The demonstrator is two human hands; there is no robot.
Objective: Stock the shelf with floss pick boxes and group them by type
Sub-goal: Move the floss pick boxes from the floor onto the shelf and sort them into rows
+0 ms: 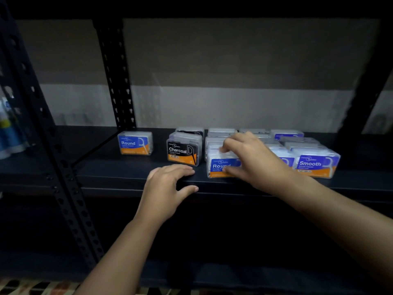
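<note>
The right hand (247, 155) pinches the front Round box (223, 165) at centre frame, fingers on top, thumb low on the label. The left hand (168, 186) rests open on the shelf edge (127, 179). Light, stiff, slick plastic (probably): best gripped across the short sides.

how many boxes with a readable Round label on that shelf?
2: a lone Round box at far left, and a front Round box gripped by the right hand. Boxes behind may be Round too; their labels are hidden.
</note>
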